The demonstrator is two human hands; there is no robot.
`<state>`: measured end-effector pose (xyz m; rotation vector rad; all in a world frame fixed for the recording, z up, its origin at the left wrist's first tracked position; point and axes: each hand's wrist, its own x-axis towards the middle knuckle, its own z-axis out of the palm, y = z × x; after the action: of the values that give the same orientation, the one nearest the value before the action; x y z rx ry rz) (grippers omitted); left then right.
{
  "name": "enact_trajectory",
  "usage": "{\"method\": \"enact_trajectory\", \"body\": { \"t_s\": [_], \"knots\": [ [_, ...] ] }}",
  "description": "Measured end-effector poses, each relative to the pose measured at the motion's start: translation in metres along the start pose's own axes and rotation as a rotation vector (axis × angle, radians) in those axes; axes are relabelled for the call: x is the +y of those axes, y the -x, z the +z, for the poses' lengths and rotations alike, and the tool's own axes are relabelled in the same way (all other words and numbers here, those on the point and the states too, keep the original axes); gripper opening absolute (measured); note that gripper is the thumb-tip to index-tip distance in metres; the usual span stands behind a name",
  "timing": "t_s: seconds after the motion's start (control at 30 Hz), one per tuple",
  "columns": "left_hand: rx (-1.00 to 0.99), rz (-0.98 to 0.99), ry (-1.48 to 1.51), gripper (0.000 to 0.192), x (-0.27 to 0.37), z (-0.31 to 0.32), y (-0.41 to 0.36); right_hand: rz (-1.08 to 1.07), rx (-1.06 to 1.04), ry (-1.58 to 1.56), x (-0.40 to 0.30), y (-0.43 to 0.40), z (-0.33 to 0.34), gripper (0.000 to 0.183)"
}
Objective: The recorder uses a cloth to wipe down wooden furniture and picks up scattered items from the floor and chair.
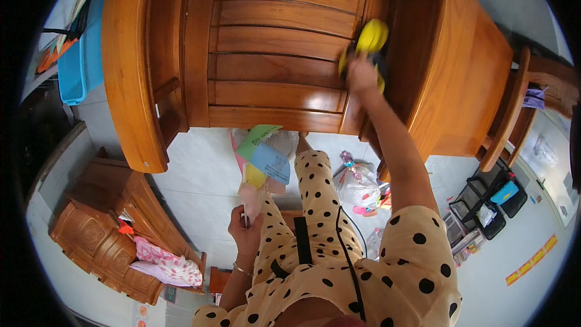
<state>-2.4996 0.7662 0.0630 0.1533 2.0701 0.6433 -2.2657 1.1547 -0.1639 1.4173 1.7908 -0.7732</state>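
Note:
My left hand (pixel 246 231) is shut on the handle of a paper hand fan (pixel 263 159) with green, blue, yellow and pink blades, low in front of the wooden seat. My right hand (pixel 363 75) reaches over the right side of the slatted wooden seat (pixel 281 41). It is on a yellow and black object (pixel 372 38), blurred by motion, beside the wooden armrest. What this object is, and how the fingers lie on it, I cannot tell.
Wooden armrests (pixel 129 68) flank the seat. A light blue plastic bin (pixel 81 68) stands at left. On the tiled floor (pixel 195 181) near my legs sits a stuffed clear plastic bag (pixel 361 186). A carved wooden bench (pixel 104 245) with pink cloth stands lower left; a black rack (pixel 483 200) is at right.

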Motion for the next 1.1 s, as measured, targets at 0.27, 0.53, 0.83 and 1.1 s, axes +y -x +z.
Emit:
{"method": "enact_trajectory", "body": {
  "t_s": [0.27, 0.53, 0.83, 1.1],
  "knots": [
    [-0.096, 0.059, -0.044, 0.031, 0.009, -0.005, -0.019, -0.430, -0.249, -0.258, 0.028, 0.140, -0.007, 0.038],
    [-0.062, 0.040, -0.033, 0.033, 0.001, -0.007, -0.032, 0.081, 0.396, 0.000, 0.027, -0.013, -0.023, 0.040],
    [-0.073, 0.029, -0.059, 0.031, -0.019, -0.034, -0.029, 0.319, 0.211, -0.186, 0.027, 0.026, 0.003, 0.033],
    [-0.105, -0.084, 0.058, 0.030, -0.034, -0.025, -0.037, 0.435, 0.816, -0.293, 0.088, -0.090, -0.084, 0.056]
  ]
}}
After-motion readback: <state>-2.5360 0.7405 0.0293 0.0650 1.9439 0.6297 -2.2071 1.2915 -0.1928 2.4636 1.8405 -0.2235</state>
